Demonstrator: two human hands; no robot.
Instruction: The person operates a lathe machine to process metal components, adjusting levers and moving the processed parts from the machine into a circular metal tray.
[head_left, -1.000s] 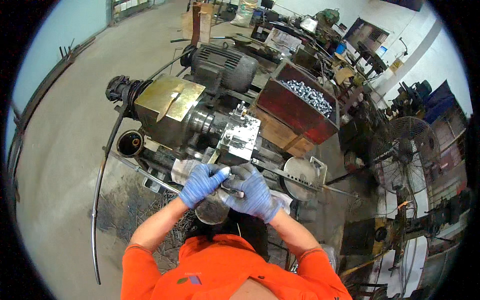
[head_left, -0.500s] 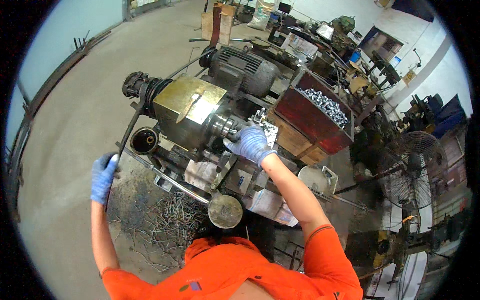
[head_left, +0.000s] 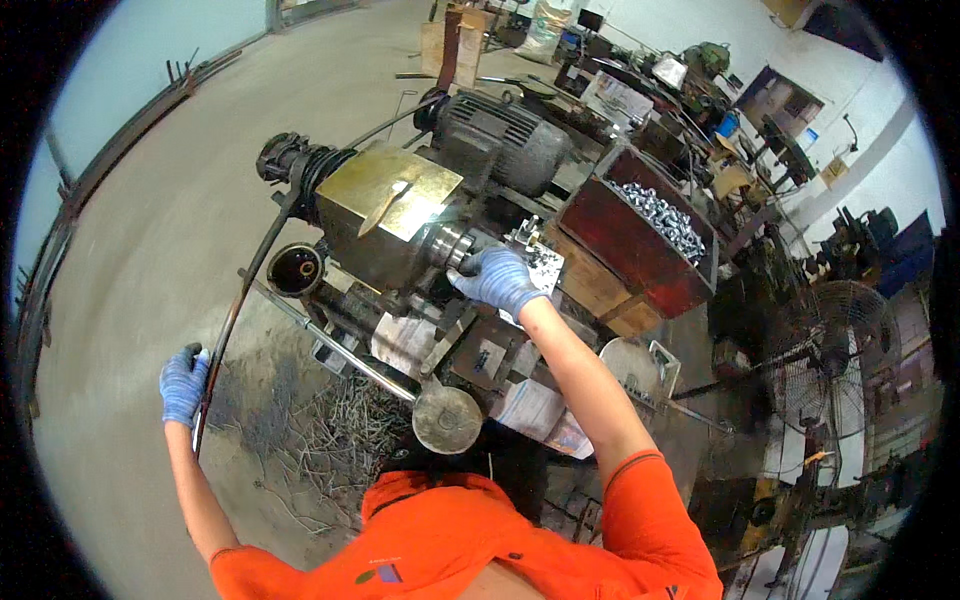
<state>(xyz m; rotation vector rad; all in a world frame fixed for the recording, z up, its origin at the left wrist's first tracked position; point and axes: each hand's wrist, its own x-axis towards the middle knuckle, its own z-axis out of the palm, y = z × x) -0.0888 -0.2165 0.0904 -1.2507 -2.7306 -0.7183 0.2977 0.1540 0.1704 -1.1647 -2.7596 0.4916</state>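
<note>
I stand at a small lathe-like machine with a brass-coloured housing (head_left: pixel 385 205). My left hand (head_left: pixel 183 383), in a blue glove, grips a long dark curved lever bar (head_left: pixel 245 295) that runs up toward the machine's left end. My right hand (head_left: pixel 497 277), also gloved in blue, reaches forward and rests on the chuck area (head_left: pixel 452 246) at the housing's right side; what its fingers hold is hidden. A round metal handwheel (head_left: pixel 447 419) sits at the machine's near edge, between my arms.
A grey electric motor (head_left: pixel 500 140) stands behind the housing. A red bin of shiny metal parts (head_left: pixel 655 225) is to the right. Metal swarf (head_left: pixel 320 440) covers the floor below. A standing fan (head_left: pixel 845 345) and cluttered workbenches lie at right.
Both hands left the handwheel near my body. The left swung out to the lever bar at left; the right went forward to the chuck and stays there.
</note>
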